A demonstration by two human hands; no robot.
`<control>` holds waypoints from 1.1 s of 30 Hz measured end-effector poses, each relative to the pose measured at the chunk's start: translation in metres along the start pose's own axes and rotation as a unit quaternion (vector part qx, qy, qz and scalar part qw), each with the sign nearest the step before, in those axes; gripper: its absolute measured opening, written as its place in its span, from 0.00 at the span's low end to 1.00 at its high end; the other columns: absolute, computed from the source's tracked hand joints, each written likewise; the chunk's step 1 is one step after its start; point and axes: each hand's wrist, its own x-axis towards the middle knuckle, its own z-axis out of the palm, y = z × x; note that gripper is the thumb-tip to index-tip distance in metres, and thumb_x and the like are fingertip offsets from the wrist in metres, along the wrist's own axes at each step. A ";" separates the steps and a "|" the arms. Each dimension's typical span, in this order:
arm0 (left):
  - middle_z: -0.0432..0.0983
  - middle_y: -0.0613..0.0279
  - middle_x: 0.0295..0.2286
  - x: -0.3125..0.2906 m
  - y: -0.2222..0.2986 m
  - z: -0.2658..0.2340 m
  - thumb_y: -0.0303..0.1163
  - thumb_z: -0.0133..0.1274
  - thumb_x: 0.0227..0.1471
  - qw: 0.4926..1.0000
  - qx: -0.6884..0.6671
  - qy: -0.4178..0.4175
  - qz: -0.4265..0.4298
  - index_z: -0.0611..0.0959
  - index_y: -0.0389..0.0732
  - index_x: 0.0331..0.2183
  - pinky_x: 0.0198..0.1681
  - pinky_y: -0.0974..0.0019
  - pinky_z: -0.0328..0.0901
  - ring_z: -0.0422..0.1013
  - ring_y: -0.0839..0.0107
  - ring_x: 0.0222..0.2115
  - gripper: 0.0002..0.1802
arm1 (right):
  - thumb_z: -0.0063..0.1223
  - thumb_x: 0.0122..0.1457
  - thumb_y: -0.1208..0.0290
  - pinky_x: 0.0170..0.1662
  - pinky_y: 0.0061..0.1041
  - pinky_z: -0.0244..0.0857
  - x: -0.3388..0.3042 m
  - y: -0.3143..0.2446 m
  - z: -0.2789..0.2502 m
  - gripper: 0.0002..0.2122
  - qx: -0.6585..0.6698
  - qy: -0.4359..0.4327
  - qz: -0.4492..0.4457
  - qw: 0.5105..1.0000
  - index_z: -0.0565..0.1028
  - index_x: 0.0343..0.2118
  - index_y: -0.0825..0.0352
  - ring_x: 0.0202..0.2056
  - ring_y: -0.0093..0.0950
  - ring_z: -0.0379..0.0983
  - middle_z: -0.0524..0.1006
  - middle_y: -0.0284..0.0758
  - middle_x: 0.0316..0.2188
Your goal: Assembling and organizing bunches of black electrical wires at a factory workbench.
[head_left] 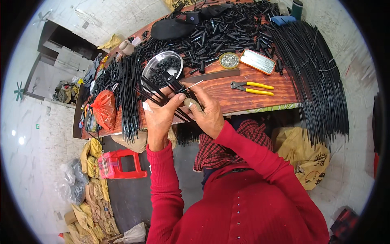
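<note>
My left hand [158,118] is closed around several thin black rods [149,86], which slant through its grip and poke out below. A black cylindrical fitting [174,83] stands at the top of this bundle, above my fingertips. Pressed close against it, my right hand [209,116] is closed in a pinch, with a grey-green cover on its thumb. A thin silvery wire [195,84] sticks out between the hands, over the right fingers. Where its lower end sits is hidden. Behind them stands a clear round bowl [180,61] with small black parts in it.
Yellow-handled pliers [260,88], a flat bar [213,76], a round tin [229,60] of small metal bits and a tray [257,62] of pins lie on the table. Black parts [227,34] heap behind; long rods [321,81] overhang its right edge. A red stool [140,164] stands lower left.
</note>
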 end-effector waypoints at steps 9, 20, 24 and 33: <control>0.80 0.60 0.31 -0.001 -0.007 0.000 0.21 0.62 0.46 0.998 0.027 0.003 0.051 0.83 0.30 0.38 0.35 0.72 0.69 0.74 0.76 0.30 0.14 | 0.56 0.56 0.81 0.40 0.20 0.68 0.002 -0.003 -0.025 0.07 0.028 -0.044 0.063 0.997 0.75 0.37 0.73 0.34 0.17 0.73 0.78 0.31 0.33; 0.80 0.59 0.30 0.005 -0.019 -0.013 0.21 0.63 0.44 0.995 0.036 -0.032 0.082 0.82 0.30 0.40 0.34 0.73 0.69 0.74 0.75 0.29 0.17 | 0.60 0.57 0.70 0.33 0.17 0.67 0.020 0.009 -0.045 0.08 0.173 -0.148 0.275 0.934 0.78 0.35 0.69 0.30 0.15 0.73 0.78 0.28 0.29; 0.80 0.59 0.31 0.000 -0.018 -0.009 0.22 0.62 0.47 0.996 0.047 -0.008 0.070 0.81 0.30 0.43 0.34 0.73 0.69 0.73 0.76 0.30 0.18 | 0.60 0.57 0.69 0.32 0.17 0.66 0.015 0.008 -0.042 0.09 0.043 -0.133 0.186 0.972 0.79 0.35 0.70 0.30 0.15 0.72 0.78 0.28 0.27; 0.79 0.62 0.33 -0.001 -0.017 -0.007 0.23 0.62 0.47 0.994 0.052 -0.009 0.097 0.82 0.32 0.42 0.38 0.72 0.68 0.73 0.76 0.32 0.17 | 0.61 0.57 0.66 0.29 0.16 0.64 0.024 0.001 -0.051 0.11 0.055 -0.169 0.219 0.959 0.80 0.35 0.70 0.27 0.13 0.70 0.77 0.26 0.26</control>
